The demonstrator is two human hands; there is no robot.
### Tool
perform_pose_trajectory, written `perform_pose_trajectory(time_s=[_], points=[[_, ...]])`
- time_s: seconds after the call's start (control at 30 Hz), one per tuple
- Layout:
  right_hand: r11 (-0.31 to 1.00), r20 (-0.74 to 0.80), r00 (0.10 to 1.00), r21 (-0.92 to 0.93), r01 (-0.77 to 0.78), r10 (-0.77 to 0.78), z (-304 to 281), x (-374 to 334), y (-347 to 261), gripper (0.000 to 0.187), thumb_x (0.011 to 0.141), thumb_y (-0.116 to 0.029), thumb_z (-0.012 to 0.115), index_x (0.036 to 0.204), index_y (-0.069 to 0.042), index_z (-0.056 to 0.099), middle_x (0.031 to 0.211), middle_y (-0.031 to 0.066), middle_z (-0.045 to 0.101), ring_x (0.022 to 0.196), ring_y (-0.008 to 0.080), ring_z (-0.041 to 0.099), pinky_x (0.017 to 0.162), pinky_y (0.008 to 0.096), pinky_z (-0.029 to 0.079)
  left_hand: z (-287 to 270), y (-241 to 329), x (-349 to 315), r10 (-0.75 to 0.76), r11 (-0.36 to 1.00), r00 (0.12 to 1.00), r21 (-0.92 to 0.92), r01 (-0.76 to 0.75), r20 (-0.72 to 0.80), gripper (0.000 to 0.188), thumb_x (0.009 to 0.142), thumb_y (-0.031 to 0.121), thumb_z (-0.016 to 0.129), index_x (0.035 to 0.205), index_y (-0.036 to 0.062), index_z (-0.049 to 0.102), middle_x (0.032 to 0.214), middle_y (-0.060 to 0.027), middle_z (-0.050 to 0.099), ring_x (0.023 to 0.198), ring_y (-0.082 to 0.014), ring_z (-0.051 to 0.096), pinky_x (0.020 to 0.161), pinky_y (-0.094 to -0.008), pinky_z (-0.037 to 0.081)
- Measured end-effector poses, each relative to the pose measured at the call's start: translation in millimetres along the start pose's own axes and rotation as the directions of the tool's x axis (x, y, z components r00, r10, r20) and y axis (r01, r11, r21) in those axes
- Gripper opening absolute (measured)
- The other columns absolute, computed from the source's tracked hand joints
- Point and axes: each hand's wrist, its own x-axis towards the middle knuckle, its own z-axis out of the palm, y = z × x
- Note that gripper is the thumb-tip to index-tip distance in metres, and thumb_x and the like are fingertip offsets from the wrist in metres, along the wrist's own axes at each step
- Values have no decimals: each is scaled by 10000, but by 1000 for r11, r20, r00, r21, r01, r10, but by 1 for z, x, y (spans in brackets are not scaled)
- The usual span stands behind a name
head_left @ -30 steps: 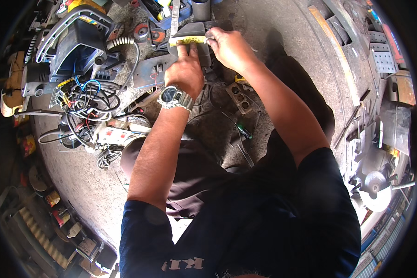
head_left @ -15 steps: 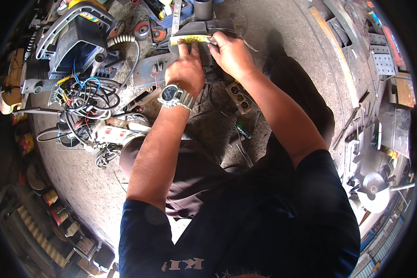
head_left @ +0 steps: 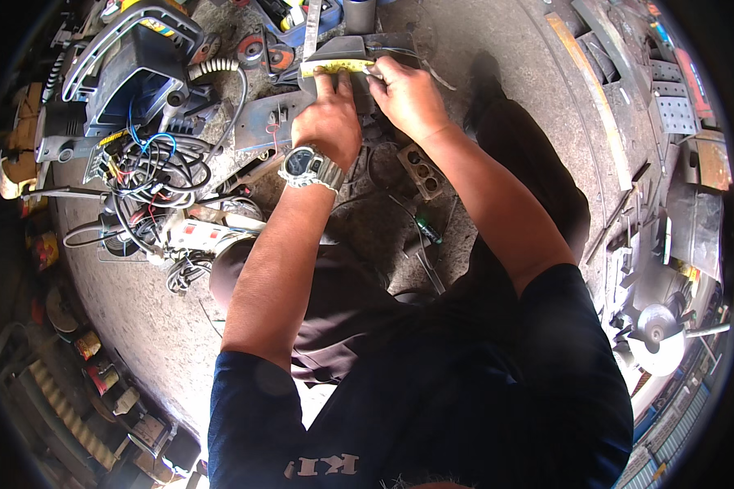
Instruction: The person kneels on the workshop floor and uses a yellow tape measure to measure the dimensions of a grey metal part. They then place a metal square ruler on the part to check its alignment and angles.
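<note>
A short yellow measuring tape (head_left: 341, 65) lies across a dark metal piece (head_left: 363, 44) at the top middle. With index and middle fingers stretched out, my left hand (head_left: 328, 122) presses the tape's near edge; its other fingers are partly hidden. My right hand (head_left: 409, 96) is closed in a pinch at the tape's right end. A small pale tip shows between its thumb and fingers, too small to name. Just left of the tape, a metal ruler-like strip (head_left: 311, 28) points away from me.
Tangled cables (head_left: 167, 175) and a dark power-tool housing (head_left: 139, 94) crowd the left. A blue toolbox (head_left: 322, 24) stands at the far middle. Between my knees lie a metal block with round holes (head_left: 422, 173) and a green-handled tool (head_left: 429, 231). A long strip (head_left: 591, 98) lies at right.
Both hands and the tape keep almost the same place. The tape and metal piece sit very slightly higher in the picture.
</note>
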Motion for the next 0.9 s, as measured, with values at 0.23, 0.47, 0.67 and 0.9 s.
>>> perform_pose_trajectory(time_s=[0.23, 0.47, 0.67, 0.9], points=[[999, 15, 999, -24, 36, -35, 0, 0, 1, 155, 895, -145, 728, 970, -67, 617, 953, 152, 748, 850, 411, 717, 719, 493, 591, -1, 0, 0, 3, 1000, 1000, 4, -3, 3, 728, 917, 213, 645, 1588, 100, 385, 1644, -239, 340, 1022, -380, 751, 853, -467, 628], [998, 12, 998, -29, 58, -58, 1, 1, 3, 154, 881, -139, 732, 983, -65, 644, 948, 158, 750, 851, 406, 722, 730, 488, 597, -1, 0, 0, 4, 1000, 1000, 2, -4, 11, 723, 916, 207, 639, 1587, 99, 389, 1642, -250, 339, 1029, -379, 750, 860, -467, 626], [993, 2, 997, 92, -71, 71, -5, 5, 3, 161, 862, -153, 759, 967, -66, 673, 899, 164, 752, 835, 400, 727, 743, 479, 604, -2, 1, -1, 7, 1000, 1000, -16, -6, 4, 721, 918, 196, 628, 1591, 98, 387, 1645, -245, 339, 1029, -385, 748, 865, -475, 622], [994, 6, 996, 69, -87, 87, -6, 5, 6, 168, 880, -134, 779, 1020, -83, 700, 885, 161, 755, 804, 363, 746, 664, 417, 590, -4, 1, -1, -2, 1000, 1000, -16, 2, 3, 723, 913, 188, 622, 1593, 108, 389, 1647, -235, 343, 1039, -387, 745, 872, -476, 619]])
